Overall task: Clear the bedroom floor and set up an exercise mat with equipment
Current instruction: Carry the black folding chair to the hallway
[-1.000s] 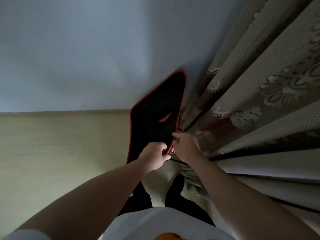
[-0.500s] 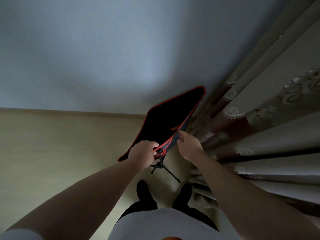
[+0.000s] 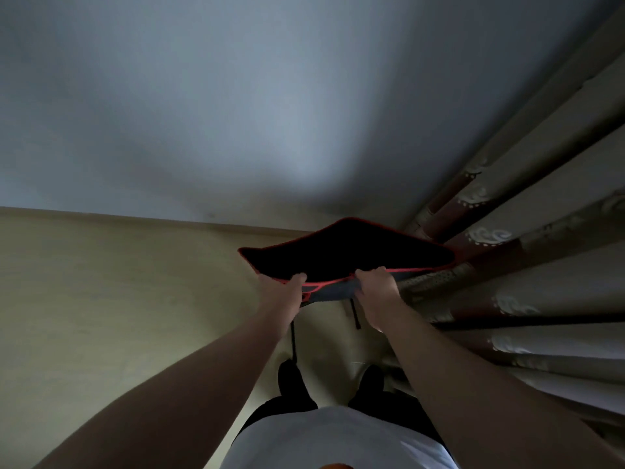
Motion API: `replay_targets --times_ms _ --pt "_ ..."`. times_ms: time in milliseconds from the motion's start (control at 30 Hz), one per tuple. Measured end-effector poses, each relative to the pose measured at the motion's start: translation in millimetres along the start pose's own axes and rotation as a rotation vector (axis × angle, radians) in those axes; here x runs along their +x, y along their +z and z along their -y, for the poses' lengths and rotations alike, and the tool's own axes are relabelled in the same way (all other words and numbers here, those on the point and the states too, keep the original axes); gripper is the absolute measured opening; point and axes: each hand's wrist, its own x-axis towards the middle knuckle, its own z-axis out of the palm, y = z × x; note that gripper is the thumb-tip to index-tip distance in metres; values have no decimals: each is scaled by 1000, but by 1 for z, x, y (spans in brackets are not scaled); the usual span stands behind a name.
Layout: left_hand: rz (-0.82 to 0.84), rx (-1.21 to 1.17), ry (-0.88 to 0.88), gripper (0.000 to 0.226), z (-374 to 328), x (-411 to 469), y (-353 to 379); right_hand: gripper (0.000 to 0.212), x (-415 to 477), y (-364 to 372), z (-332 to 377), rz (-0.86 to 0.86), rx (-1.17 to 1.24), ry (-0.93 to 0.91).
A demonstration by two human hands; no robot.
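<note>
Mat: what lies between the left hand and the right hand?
Only the red edge of the mat, sagging between left hand and right hand; head view.

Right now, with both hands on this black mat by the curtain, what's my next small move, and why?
Probably swing the mat left and lower it flat. Your left hand and right hand grip its near edge, its right corner is close to the curtain, and the floor shows to the left.
</note>
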Motion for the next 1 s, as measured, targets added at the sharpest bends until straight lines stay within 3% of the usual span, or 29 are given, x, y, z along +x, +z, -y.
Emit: replay_targets --times_ms 33,100,233,333,400,500,667,767,833,1000 --pt "-26 -64 -22 93 3 12 0 45 0 -4 5 33 183 13" --pt "-89 -96 -18 95 -2 16 -1 44 6 -12 10 -21 330 44" --pt "-148 51 72 96 6 44 -2 50 30 -24 4 -130 350 142" --pt "-149 7 111 70 -20 36 14 68 49 -41 4 -249 50 158" --pt "-157 -10 101 48 -35 34 23 68 58 -52 10 -338 1 147" --pt "-211 38 89 43 -45 43 35 70 73 -71 25 -392 -125 154" --pt "-322 -70 50 51 -63 60 55 95 100 -103 49 -483 -325 42" --pt "-329 -211 -19 78 -66 64 61 78 131 -118 65 -437 -319 159" --pt "-361 -303 -96 91 -64 64 61 66 154 -129 69 -269 -217 274" --pt "-393 -416 -141 93 -56 61 39 24 153 -135 77 -108 -210 400"
